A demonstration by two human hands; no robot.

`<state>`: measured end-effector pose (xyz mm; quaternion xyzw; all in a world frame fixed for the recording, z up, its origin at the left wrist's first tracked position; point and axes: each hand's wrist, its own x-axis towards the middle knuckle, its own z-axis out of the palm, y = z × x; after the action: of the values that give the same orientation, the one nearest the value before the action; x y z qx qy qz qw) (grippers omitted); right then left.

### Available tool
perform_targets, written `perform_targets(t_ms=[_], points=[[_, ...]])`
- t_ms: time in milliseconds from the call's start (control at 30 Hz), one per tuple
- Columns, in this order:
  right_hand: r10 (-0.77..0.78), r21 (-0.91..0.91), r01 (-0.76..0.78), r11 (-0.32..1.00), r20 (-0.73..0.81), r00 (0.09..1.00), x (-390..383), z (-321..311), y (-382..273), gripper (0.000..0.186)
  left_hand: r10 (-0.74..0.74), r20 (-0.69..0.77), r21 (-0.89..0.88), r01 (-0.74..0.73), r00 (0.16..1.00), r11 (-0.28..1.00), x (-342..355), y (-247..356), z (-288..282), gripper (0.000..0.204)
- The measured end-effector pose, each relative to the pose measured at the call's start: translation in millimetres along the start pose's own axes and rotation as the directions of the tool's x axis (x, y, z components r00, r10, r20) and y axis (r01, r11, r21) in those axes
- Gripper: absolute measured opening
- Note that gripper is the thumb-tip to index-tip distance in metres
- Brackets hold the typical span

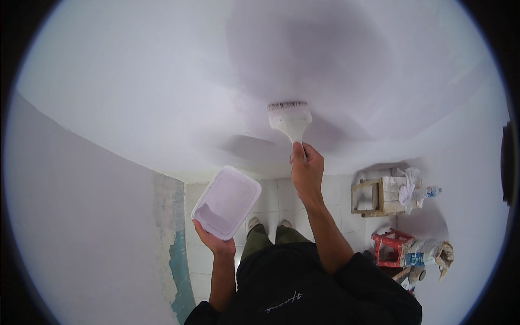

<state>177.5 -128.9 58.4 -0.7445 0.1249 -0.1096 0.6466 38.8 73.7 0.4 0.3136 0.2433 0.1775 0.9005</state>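
My right hand (307, 173) is closed round the handle of a wide, pale paintbrush (291, 120). The dark bristle tips point up at the white wall (162, 97) in front of me; they appear to meet it. My left hand (215, 238) grips the near lower edge of a white plastic tub (238, 187), held tilted left of the brush. A pale lilac-white coating lines the tub, with a wet pool in its lower corner. Part of the left hand's fingers is hidden beneath the tub.
A wooden stool (371, 196) with a plastic bag (410, 187) and a bottle (434, 191) stands at right. Nearer is a red plastic stool (389, 246) with an open sack (433, 253). The left wall has a bare teal patch (181, 271). My feet are on pale tiles (203, 262).
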Motion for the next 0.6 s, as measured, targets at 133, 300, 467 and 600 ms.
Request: perform_targets(t_ms=[133,300,467,600], points=[[-0.111,-0.026,0.109,0.994,-0.081,0.99,-6.1,4.0,-12.4,0.029,0.001,0.0,0.017,-0.001,1.0,1.0,0.5,1.2,1.2,0.059],[-0.143,-0.21,0.124,0.97,-0.081,0.986,17.0,1.7,81.4,0.034,0.015,0.013,0.028,-0.015,1.0,0.999,0.8,1.0,-0.5,0.059],[-0.179,-0.429,0.111,0.896,-0.122,0.976,14.7,0.5,155.1,0.034,0.014,-0.015,0.024,-0.014,1.0,1.0,-0.4,3.2,1.9,0.059],[0.034,-0.529,-0.082,0.845,-0.1,0.994,10.2,-6.3,181.3,0.036,0.011,-0.001,0.021,-0.011,1.0,1.0,0.9,1.2,2.1,0.06]])
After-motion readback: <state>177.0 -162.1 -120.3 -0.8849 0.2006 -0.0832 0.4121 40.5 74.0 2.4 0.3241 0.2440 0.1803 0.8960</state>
